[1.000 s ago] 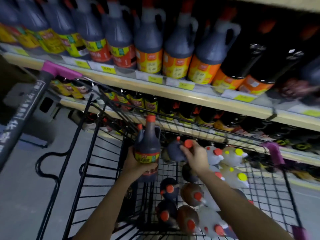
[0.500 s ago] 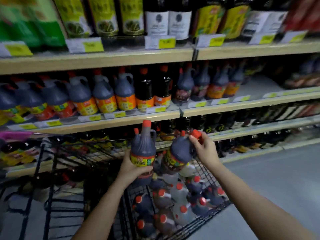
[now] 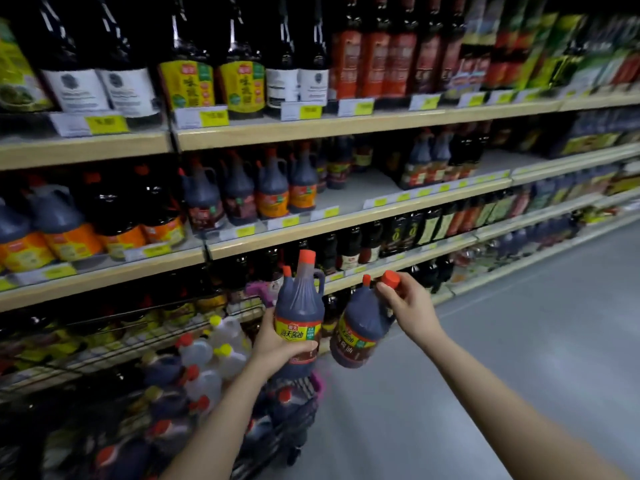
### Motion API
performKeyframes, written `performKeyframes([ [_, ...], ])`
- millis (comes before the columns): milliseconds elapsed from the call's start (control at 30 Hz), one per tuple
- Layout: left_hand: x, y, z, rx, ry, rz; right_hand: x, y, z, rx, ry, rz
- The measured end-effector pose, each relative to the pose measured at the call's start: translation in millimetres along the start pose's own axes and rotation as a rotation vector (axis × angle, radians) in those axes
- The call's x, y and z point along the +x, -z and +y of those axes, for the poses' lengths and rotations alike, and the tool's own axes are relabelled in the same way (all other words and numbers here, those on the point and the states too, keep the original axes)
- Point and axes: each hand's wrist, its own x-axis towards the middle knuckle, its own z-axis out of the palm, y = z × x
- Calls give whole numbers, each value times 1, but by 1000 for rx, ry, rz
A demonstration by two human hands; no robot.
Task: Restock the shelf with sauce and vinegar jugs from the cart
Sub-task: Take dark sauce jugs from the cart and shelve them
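Observation:
My left hand (image 3: 277, 344) grips the lower body of an upright dark sauce jug (image 3: 300, 306) with an orange cap and a yellow-green label. My right hand (image 3: 408, 306) holds a second dark sauce jug (image 3: 360, 327) by its orange-capped neck; this jug hangs tilted to the right of the first. Both jugs are in the air in front of the shelves. The wire cart (image 3: 194, 403) sits at the lower left, holding several dark sauce jugs and pale vinegar jugs (image 3: 221, 348) with red and yellow caps.
The middle shelf (image 3: 363, 216) carries rows of similar dark jugs, with a bare stretch (image 3: 360, 192) between two groups. The upper shelf (image 3: 311, 128) holds tall bottles. Lower shelves hold small bottles. Grey aisle floor (image 3: 502, 341) spreads to the right.
Both hands have lifted a jug out of the cart and raised them in front of the shelves. The view has swung up and to the right, off the cart.

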Motion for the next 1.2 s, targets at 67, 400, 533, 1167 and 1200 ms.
performKeyframes([
  [67,4,-37,7,28,5,-17,8,33,18,-20,-3,6],
  [400,70,-124,26,33,60,-59,75,94,93,-66,-94,6],
  [533,120,-136,31,42,76,-55,117,96,108,-39,-104,-19],
  [1167,259,-221,93,28,-47,122,307,141,148,-48,63,-188],
  [1200,263,-228,96,3,-60,154,315,143,152,-56,85,-209],
])
